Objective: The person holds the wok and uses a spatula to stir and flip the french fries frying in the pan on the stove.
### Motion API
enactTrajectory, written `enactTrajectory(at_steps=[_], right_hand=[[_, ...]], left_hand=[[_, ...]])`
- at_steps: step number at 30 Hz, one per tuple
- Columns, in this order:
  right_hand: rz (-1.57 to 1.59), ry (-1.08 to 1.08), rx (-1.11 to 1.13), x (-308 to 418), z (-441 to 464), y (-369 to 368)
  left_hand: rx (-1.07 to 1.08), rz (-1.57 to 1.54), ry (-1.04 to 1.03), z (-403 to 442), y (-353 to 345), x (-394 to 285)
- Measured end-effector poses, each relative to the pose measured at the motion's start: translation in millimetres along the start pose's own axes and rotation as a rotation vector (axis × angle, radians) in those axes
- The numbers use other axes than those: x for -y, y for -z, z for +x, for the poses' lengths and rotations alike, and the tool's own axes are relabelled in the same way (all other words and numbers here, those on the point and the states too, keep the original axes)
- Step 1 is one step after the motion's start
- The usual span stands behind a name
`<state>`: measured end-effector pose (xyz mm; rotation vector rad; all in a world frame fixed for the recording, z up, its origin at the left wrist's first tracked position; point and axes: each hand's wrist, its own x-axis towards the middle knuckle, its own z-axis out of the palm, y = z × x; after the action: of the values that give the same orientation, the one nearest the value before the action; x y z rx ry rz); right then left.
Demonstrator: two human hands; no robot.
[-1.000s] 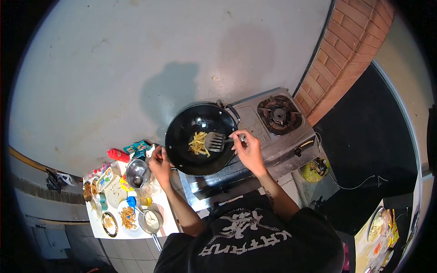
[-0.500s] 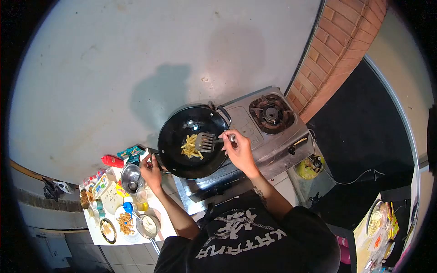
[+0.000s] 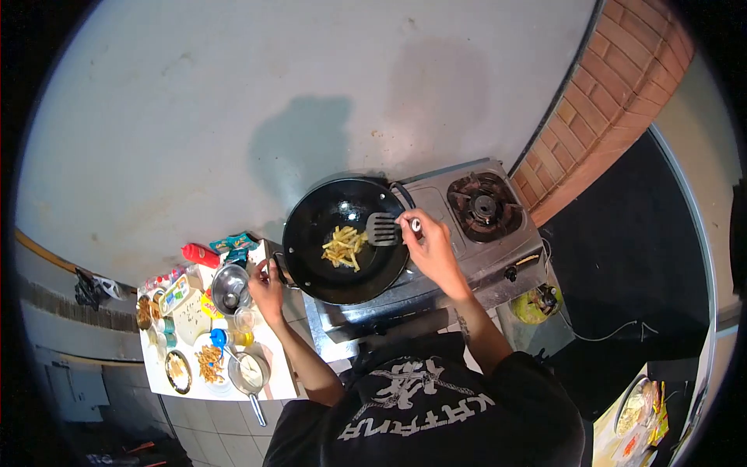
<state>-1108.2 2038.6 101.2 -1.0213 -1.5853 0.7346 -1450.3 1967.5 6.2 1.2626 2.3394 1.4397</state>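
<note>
A black wok point(image 3: 327, 210) sits on the left part of the steel stove point(image 3: 436, 268). Pale yellow fries point(image 3: 344, 247) lie in a small heap inside it. My right hand point(image 3: 426, 237) is closed round the handle of a slotted spatula point(image 3: 381, 229), whose head hangs over the wok just right of the fries. At the wok's left side, my left hand point(image 3: 266, 289) is closed on the loop handle point(image 3: 282, 268).
An unused-looking burner point(image 3: 484, 206) is on the stove's right. The left table point(image 3: 284, 381) holds a metal bowl point(image 3: 231, 289), a red bottle point(image 3: 200, 255), a plate of fried pieces point(image 3: 210, 363) and a saucepan point(image 3: 249, 373). A green gas cylinder point(image 3: 537, 305) stands below right.
The spatula head has moved right, away from the fries, and sits higher over the wok. My left hand is still at the wok handle. The camera view has shifted.
</note>
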Motion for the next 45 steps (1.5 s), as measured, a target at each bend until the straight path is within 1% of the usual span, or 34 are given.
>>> enactTrajectory(at_steps=[2, 3, 4, 6, 8, 10, 11, 12, 14, 16, 19, 22, 23, 24, 25, 27, 32, 34, 35, 36, 40, 41, 43, 45], right_hand=[[-0.082, 0.056, 0.100, 2.1, 8.1, 2.1], [-0.063, 0.079, 0.118, 1.7, 11.7, -0.1], [-0.058, 0.081, 0.125, 2.6, 15.2, -2.0], [-0.114, 0.182, 0.175, 5.0, 19.1, -6.5], [-0.126, 0.176, 0.173, -2.1, 18.5, -17.8], [-0.140, 0.174, 0.173, -12.3, 15.2, -32.4], [-0.112, 0.139, 0.161, -18.1, 12.3, -41.0], [-0.083, 0.104, 0.150, -21.7, 9.5, -50.2], [-0.032, 0.085, 0.160, -28.4, 3.1, -64.3], [0.046, 0.075, 0.180, -15.6, 0.8, -69.9], [0.064, 0.110, 0.187, 8.4, -1.3, -69.2], [0.059, 0.131, 0.216, 8.9, -9.0, -70.9], [0.056, 0.125, 0.237, 5.7, -12.4, -72.0], [0.053, 0.122, 0.229, 2.5, -14.6, -72.3], [0.053, 0.075, 0.184, -0.7, -17.4, -71.3], [0.024, -0.001, 0.101, 0.9, -23.3, -66.8], [-0.025, -0.033, -0.087, 13.0, -43.8, -74.2], [-0.037, -0.060, -0.143, 16.9, -53.9, -78.6], [-0.011, -0.128, -0.121, 19.4, -58.9, -82.2], [0.018, -0.199, -0.098, 22.0, -63.0, -85.5], [-0.003, -0.244, -0.072, 30.0, -57.5, -74.5], [-0.004, -0.244, -0.070, 33.2, -51.9, -68.1], [-0.151, -0.083, -0.059, 37.9, -37.5, -54.2], [-0.180, -0.065, -0.029, 32.4, -24.2, -46.4]], left_hand=[[0.028, 0.031, -0.026, -1.3, 1.2, -0.8], [0.051, 0.038, 0.022, -2.1, 1.7, -2.1], [0.045, 0.041, 0.027, -2.9, 1.6, -1.8], [0.073, 0.018, 0.081, -6.8, 1.4, -4.1], [0.101, 0.025, 0.107, -9.5, 2.8, -12.6], [0.114, -0.056, 0.089, -10.4, 1.5, -17.6], [0.160, -0.029, 0.133, -11.0, 3.6, -20.3], [0.153, -0.027, 0.141, -10.5, 3.8, -17.8], [0.154, -0.059, 0.112, -9.6, 2.0, -10.2], [0.149, -0.107, 0.139, -10.3, 1.1, -13.1], [0.088, -0.101, 0.098, -10.8, 5.0, -20.5], [0.135, -0.033, 0.068, -7.6, 13.1, -29.8], [0.175, -0.036, 0.108, -6.1, 16.6, -33.7], [0.215, -0.037, 0.145, -4.0, 18.7, -34.6], [0.224, -0.035, 0.139, -2.7, 16.8, -29.0], [0.163, -0.032, 0.029, -2.6, 11.1, -13.7], [0.214, -0.041, -0.060, 9.2, 15.9, -4.4], [0.257, -0.037, -0.057, 12.0, 14.0, 1.7], [0.262, -0.133, -0.063, 11.3, 10.9, 5.1], [0.279, -0.137, -0.067, 10.9, 11.4, 5.0], [0.289, -0.173, -0.034, 12.4, 10.4, 4.8], [0.306, -0.150, -0.033, 13.9, 10.6, 5.2], [0.338, -0.113, -0.032, 16.7, 11.4, 6.1], [0.339, -0.075, -0.026, 15.8, 14.7, 4.0]])
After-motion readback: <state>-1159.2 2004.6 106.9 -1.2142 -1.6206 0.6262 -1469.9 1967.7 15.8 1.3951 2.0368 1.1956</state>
